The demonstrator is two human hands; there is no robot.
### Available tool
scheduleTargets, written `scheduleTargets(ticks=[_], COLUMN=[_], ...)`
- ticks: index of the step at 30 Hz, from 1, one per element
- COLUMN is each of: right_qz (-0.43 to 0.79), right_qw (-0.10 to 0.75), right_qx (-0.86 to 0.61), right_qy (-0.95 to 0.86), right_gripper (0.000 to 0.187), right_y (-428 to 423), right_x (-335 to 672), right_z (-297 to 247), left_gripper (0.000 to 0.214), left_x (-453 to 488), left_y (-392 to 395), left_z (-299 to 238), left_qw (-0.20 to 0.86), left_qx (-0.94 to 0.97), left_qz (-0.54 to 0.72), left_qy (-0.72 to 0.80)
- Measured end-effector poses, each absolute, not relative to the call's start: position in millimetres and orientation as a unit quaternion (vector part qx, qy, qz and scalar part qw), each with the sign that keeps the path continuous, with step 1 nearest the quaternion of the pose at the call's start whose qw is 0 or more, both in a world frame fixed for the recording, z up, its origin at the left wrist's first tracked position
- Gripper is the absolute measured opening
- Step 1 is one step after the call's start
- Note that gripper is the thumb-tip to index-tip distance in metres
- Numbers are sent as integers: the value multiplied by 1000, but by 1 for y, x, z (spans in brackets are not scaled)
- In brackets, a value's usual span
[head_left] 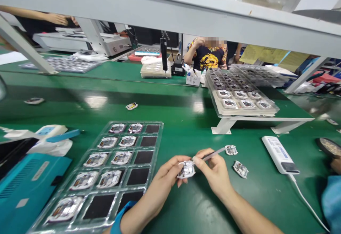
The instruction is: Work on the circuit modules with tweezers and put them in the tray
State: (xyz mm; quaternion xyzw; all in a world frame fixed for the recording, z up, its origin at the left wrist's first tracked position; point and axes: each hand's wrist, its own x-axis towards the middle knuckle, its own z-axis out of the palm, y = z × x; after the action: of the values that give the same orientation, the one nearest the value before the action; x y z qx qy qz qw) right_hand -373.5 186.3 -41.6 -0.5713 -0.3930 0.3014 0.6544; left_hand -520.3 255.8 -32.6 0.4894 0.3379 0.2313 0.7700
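The left hand [162, 180] is closed in a pinch on a small electronic module [186, 170], held up off the green workbench [186, 205]; much of the module is hidden by the fingers. The right hand [215, 172] is closed around slim dark tweezers [210, 155], whose tip is brought to the module, though the exact contact is masked by the fingers. A loose module [231, 150] lies just beyond the tweezers, and a second loose module [241, 169] lies nearby, right of the right hand.

To the left, a clear plastic tray [128, 124] is filled with similar modules in two columns, while black pads fill the third; its lower edge is nearly cut off by the frame. A teal machine [26, 180] is cut off at the left edge. At the right edge, a blue sleeve [331, 202] of another person is partly seen, and a white power unit [279, 154] with a cable lies on the bench — its label is too small to read.
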Motion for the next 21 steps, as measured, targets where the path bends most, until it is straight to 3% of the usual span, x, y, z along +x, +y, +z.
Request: scheduleTargets(ticks=[21], right_qz=[293], right_qw=[646], right_qx=[-583], right_qy=[-396], right_gripper=[14], right_y=[183], right_x=[-375], right_z=[-39], left_gripper=[26], left_x=[-521], left_y=[256], left_z=[-35], left_qw=[679], left_qx=[611], left_qz=[236], left_qy=[333])
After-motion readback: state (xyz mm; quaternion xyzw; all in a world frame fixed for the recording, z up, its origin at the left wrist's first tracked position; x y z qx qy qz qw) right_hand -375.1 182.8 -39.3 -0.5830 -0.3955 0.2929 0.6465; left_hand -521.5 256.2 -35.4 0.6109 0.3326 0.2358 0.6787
